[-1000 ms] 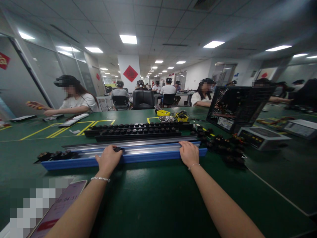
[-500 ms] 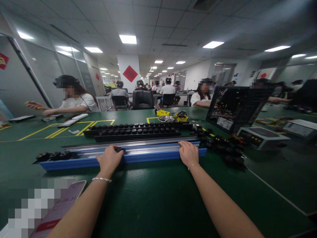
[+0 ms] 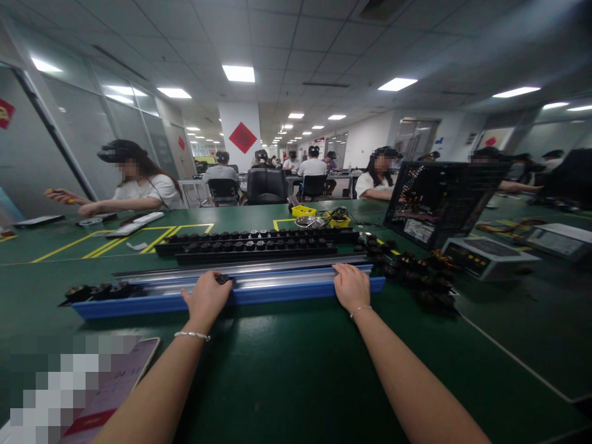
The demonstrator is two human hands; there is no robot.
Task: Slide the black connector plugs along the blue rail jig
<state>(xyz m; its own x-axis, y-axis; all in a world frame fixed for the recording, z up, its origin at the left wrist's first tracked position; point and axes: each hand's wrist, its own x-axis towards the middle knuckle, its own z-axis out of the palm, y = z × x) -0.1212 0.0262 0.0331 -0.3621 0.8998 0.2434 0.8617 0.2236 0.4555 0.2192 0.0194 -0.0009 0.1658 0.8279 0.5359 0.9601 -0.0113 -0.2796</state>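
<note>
Hands on blue rail (image 3: 277, 293): left hand (image 3: 206, 298) pinching black knob (image 3: 222, 279) into channel, right hand (image 3: 351, 287) spread flat, steadying.

Bright office, green tables (image 3: 287, 370), ceiling panels (image 3: 238, 73)

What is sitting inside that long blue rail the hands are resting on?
In the blue rail, small black parts sit at its left end. The left hand touches another; both hands, the right hand too, cover patches of channel.

The phone (image 3: 111, 394) screen shows digits "04:31".
</note>
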